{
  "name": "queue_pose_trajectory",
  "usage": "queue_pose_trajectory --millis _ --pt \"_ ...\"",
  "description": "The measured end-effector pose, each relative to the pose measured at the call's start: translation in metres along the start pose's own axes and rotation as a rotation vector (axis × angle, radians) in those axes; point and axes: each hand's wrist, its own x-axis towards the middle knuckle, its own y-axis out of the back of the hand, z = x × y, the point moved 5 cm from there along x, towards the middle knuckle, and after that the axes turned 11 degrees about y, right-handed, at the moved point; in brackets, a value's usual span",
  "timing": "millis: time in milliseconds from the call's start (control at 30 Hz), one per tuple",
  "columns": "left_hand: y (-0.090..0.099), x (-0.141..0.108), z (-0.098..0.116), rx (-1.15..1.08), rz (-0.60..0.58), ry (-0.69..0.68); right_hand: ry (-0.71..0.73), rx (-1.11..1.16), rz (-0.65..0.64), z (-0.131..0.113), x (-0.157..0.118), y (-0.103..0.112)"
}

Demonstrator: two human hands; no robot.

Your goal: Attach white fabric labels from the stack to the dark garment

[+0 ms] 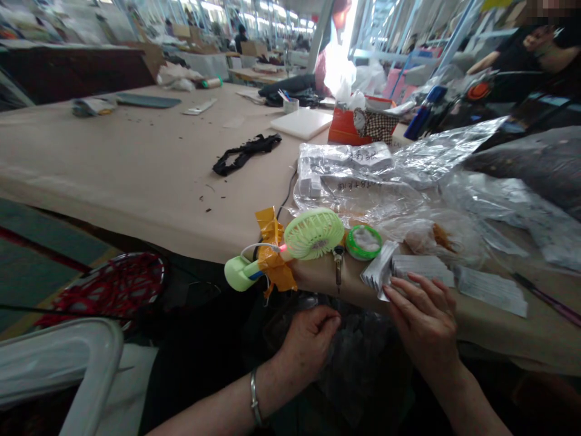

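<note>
My left hand (313,339) is closed, thumb against curled fingers, over my lap in front of the table edge. Whether anything small is inside it is hidden. A silver bangle (255,396) circles that wrist. My right hand (424,312) lies with fingers stretched out over the table edge, fingertips touching a fanned stack of white paper labels (380,266). Two more piles, a middle label pile (422,269) and a right label pile (492,290), lie beside it. A green round tin (363,241) with white stuff in it sits just behind the stack.
A green fan (314,233) is fixed at the table edge with orange tape (275,266). Near it lies a small pointed tool (338,266). Clear plastic bags (358,175) cover the right side. A black cloth strip (247,152) lies farther back. Someone's arm (544,51) shows at upper right.
</note>
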Motion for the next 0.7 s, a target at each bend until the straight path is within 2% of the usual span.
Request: queue_pose_trajectory --millis 133,233,300,367,433,500,567,633,700 --pt "-0.026 -0.001 0.006 -0.231 -0.222 0.154 -0.005 0.104 0.067 0.000 -0.002 0.014" --pt "-0.050 -0.007 0.013 -0.566 -0.445 0.351 0.020 0.200 0.065 -0.014 -0.010 0.025" --pt "-0.064 -0.010 0.021 -0.772 -0.545 0.416 0.074 0.267 0.035 -0.028 -0.015 0.031" --pt "-0.071 -0.008 0.027 -0.883 -0.544 0.420 0.137 0.313 0.006 -0.039 -0.019 0.034" --pt "-0.073 -0.005 0.029 -0.906 -0.478 0.409 0.151 0.335 -0.002 -0.040 -0.019 0.036" --pt "-0.074 -0.003 0.028 -0.859 -0.439 0.428 0.079 0.307 0.000 -0.027 -0.017 0.034" --pt "-0.075 -0.003 0.024 -0.765 -0.437 0.470 -0.051 0.190 -0.013 -0.005 -0.014 0.029" --pt "-0.074 -0.004 0.020 -0.670 -0.421 0.507 -0.148 0.016 -0.079 0.014 -0.012 0.022" --pt "-0.071 -0.004 0.016 -0.614 -0.399 0.520 -0.170 -0.107 -0.162 0.024 -0.013 0.014"
